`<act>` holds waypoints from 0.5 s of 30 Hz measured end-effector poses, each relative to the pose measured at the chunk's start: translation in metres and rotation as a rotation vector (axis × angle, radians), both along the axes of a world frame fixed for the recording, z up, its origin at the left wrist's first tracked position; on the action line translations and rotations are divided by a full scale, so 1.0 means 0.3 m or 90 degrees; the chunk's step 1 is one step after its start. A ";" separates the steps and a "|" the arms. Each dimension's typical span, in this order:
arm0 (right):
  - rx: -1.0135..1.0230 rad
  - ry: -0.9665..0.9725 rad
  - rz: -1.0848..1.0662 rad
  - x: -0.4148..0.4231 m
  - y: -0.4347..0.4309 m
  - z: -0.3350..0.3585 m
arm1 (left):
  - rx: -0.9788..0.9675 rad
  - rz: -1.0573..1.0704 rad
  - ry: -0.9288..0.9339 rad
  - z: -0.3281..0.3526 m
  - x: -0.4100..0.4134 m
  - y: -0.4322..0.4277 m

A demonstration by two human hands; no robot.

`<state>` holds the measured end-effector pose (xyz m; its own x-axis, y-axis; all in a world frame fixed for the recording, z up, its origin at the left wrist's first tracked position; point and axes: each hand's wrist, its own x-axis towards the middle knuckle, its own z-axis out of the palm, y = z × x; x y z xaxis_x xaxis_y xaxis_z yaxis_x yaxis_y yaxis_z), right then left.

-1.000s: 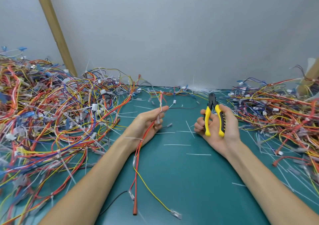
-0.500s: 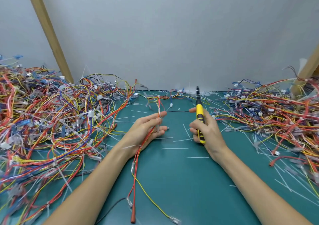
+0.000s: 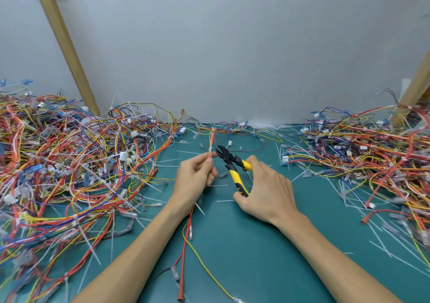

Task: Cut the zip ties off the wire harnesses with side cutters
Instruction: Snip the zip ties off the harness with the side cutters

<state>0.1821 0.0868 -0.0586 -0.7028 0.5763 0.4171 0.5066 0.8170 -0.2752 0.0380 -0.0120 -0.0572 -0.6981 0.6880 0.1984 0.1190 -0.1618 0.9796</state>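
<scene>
Near the middle of the tabletop (image 3: pixel 267 260), toward its far edge, we see the left hand (image 3: pixel 194 181) pinching a thin red-and-yellow wire harness (image 3: pixel 211 139) upright. The right hand (image 3: pixel 267 193) grips the yellow-handled side cutters (image 3: pixel 232 166), their black tips just beside the harness's white zip tie (image 3: pixel 210 149). A tangled wire heap (image 3: pixel 81 163) covers the left edge.
</scene>
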 end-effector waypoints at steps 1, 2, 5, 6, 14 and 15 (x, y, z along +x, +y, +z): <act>0.000 -0.001 0.004 0.002 -0.002 0.001 | 0.000 0.009 0.006 0.001 0.000 -0.001; 0.000 0.000 0.007 0.003 -0.003 0.003 | -0.001 0.012 0.012 0.001 0.000 -0.001; 0.007 -0.002 0.012 0.004 -0.004 0.002 | -0.012 -0.003 0.043 0.002 0.002 -0.005; 0.009 -0.001 0.012 0.004 -0.004 0.001 | -0.014 -0.010 0.050 0.002 0.003 -0.005; 0.016 -0.002 0.008 0.004 -0.004 0.003 | -0.032 -0.050 0.095 0.004 0.008 -0.014; 0.014 -0.002 0.007 0.004 -0.003 0.004 | -0.030 -0.052 0.092 0.005 0.009 -0.015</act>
<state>0.1832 0.0861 -0.0574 -0.7105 0.5590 0.4275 0.4980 0.8286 -0.2558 0.0405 -0.0165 -0.0555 -0.6057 0.7523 0.2591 0.2477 -0.1311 0.9599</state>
